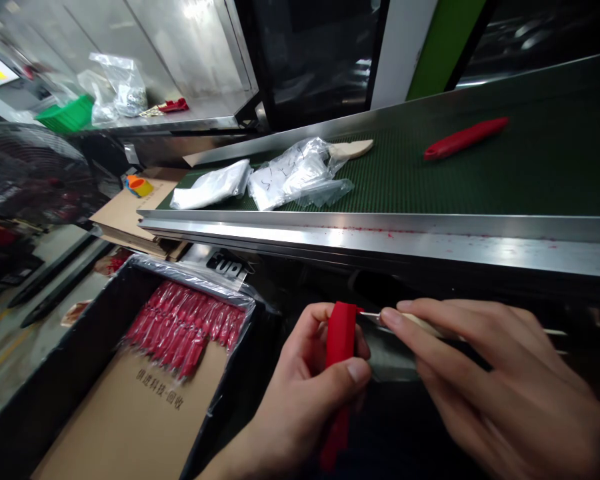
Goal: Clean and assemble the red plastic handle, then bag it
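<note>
The green-belted conveyor [400, 190] is the largest thing here. Below its left end sits a dark crate [80, 333] with a cardboard sheet [125, 427] and 1 batch of wrapped red pieces [175, 327]. On the near side of the conveyor, the right hand [500, 373] pinches a tool and the left hand [300, 380] is closed around the held red piece [341, 340], which stands roughly upright. On the conveyor lie 2 plastic bags [300, 173], 1 loose red piece [465, 139] and 1 cream piece [355, 148]. Smallest is the pale-handled tool [420, 325]; its thin metal tip is at the held red piece's upper edge, though contact is unclear. The step in hand looks like edge trimming; the next move calls for a firm left grip and a light, controlled stroke.
</note>
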`<control>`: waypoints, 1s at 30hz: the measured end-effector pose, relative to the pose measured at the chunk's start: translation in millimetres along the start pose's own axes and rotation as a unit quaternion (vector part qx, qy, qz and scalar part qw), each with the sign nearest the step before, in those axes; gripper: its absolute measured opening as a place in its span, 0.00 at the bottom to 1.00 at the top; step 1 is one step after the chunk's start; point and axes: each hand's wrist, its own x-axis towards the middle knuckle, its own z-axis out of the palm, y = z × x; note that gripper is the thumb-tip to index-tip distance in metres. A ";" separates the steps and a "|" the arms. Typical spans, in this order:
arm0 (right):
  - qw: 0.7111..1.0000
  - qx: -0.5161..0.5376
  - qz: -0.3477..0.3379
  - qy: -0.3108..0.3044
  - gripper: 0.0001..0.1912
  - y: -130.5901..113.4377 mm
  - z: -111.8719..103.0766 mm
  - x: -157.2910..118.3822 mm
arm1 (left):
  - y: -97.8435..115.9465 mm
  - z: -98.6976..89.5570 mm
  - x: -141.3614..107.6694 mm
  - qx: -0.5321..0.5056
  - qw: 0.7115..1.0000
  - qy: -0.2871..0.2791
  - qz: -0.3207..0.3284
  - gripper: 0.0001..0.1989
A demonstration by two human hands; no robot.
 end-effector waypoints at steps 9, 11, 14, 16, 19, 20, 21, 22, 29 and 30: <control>0.998 0.033 0.054 0.014 0.20 8.7 -1.5 -4.5 | -0.3 2.8 0.2 -0.063 0.998 -0.020 -0.023 0.12; 0.998 0.042 0.032 0.018 0.21 5.3 -1.3 -4.1 | 0.4 3.9 1.7 -0.095 0.995 -0.006 -0.038 0.12; 0.998 0.051 0.025 0.019 0.20 -0.9 1.7 -2.6 | -0.6 4.5 2.9 -0.137 0.989 -0.026 -0.047 0.11; 0.997 0.058 0.035 0.021 0.19 -4.0 4.1 -1.9 | -2.4 3.6 3.1 -0.149 0.987 -0.038 -0.052 0.10; 0.997 0.067 0.042 0.025 0.18 -6.2 6.1 -2.5 | -4.4 1.6 2.6 -0.168 0.983 -0.063 -0.046 0.09; 0.996 0.072 0.046 0.027 0.18 -6.5 6.4 -3.2 | -4.6 1.1 2.2 -0.176 0.981 -0.070 -0.044 0.09; 0.995 0.077 0.052 0.030 0.18 -6.7 6.6 -4.0 | -4.7 0.9 1.7 -0.186 0.978 -0.078 -0.044 0.10; 0.994 0.082 0.057 0.035 0.19 -6.9 6.8 -5.0 | -4.5 0.9 1.1 -0.197 0.976 -0.084 -0.047 0.11; 0.994 0.092 0.057 0.031 0.19 -5.5 10.4 -8.7 | -10.7 1.8 -0.4 -0.231 0.966 -0.101 -0.060 0.11; 0.993 0.095 0.063 0.034 0.19 -4.7 10.9 -8.5 | -13.3 1.4 -0.2 -0.229 0.966 -0.105 -0.059 0.12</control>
